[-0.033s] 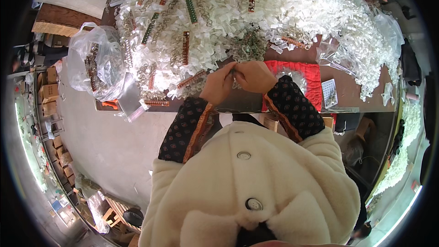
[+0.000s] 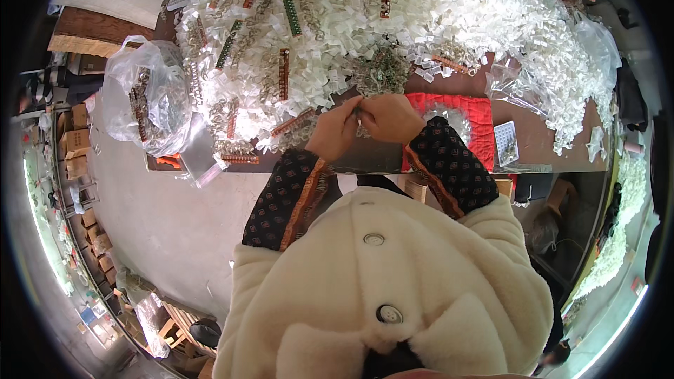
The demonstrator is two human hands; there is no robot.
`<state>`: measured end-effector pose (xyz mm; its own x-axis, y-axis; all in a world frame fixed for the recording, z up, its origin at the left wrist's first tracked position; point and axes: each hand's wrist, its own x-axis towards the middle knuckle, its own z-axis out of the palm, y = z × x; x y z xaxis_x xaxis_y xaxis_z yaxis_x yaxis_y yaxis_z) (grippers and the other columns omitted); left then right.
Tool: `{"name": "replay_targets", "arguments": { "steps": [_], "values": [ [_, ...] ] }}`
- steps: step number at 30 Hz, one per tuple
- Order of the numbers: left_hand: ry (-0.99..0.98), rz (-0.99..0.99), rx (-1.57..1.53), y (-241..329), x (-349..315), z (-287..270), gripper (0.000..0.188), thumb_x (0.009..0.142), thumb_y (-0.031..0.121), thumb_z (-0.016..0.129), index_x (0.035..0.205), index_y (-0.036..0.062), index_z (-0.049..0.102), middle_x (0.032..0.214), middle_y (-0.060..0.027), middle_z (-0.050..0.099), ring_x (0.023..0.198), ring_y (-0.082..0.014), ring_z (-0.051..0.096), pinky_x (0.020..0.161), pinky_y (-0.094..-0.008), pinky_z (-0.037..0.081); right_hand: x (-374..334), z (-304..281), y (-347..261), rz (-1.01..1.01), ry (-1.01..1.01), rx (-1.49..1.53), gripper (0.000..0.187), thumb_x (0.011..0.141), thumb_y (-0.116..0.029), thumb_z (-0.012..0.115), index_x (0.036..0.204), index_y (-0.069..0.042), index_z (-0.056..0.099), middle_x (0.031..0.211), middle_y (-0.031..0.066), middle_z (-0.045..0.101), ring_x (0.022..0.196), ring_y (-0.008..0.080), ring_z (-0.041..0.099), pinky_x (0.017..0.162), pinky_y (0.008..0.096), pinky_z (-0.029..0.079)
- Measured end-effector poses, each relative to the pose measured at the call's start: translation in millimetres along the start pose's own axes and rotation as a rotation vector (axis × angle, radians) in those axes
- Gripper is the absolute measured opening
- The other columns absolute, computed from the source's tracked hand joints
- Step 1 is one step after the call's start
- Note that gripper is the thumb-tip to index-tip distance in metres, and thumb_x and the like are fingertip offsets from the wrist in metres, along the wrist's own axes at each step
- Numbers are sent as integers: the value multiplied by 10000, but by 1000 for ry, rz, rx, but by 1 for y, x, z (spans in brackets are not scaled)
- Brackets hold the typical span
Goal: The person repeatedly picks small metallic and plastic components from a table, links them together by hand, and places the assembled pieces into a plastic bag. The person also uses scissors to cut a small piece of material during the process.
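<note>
My left hand [image 2: 335, 128] and my right hand [image 2: 392, 118] meet over the near edge of the brown table, fingertips pinched together. What they hold is too small and too covered by the fingers to name. Just beyond them sits a heap of small greenish metallic pieces [image 2: 380, 70]. Close to my right wrist lies a red cloth [image 2: 479, 118] with small clear pieces [image 2: 453, 118] on it. An orange-brown strip [image 2: 293, 121] with a row of shiny parts rests left of my left hand.
A large pile of small clear-white plastic tabs [image 2: 449, 21] covers much of the table [image 2: 523, 128]. Several orange and green strips, such as a green strip [image 2: 291, 14], lie on it. A filled plastic bag [image 2: 151, 98] stands left; a white card [image 2: 505, 143] lies right.
</note>
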<state>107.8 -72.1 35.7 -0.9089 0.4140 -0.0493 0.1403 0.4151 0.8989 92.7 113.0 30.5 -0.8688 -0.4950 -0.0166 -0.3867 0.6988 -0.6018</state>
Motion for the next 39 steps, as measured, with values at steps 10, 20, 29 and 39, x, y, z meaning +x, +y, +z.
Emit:
{"name": "replay_targets", "arguments": {
  "steps": [10,20,29,39],
  "values": [
    [26,26,21,-35,40,18,380,902,60,515,1270,-32,534,953,-259,652,888,-309,667,769,-345,506,11,12,27,-4,194,-21,156,816,-202,587,758,-58,568,688,128,590,647,367,597,549,458,465],
    [84,-6,93,-48,56,26,389,912,81,522,1288,-15,532,865,-255,641,770,-270,670,715,-333,504,23,16,36,55,208,-65,192,831,-249,569,764,-71,597,719,104,628,667,334,633,566,468,480],
    [14,-146,-103,-44,63,14,425,940,63,473,1362,28,485,835,-107,658,709,-131,621,679,-279,497,26,9,35,181,277,37,184,882,-245,569,835,-69,592,830,109,610,692,353,628,586,465,493],
    [8,-191,-130,-39,65,11,204,946,95,530,1108,-15,589,758,-48,629,643,-99,584,590,-247,474,22,-1,37,37,223,46,147,886,-213,570,858,-70,582,821,101,582,707,341,617,596,449,501]
  ]
}}
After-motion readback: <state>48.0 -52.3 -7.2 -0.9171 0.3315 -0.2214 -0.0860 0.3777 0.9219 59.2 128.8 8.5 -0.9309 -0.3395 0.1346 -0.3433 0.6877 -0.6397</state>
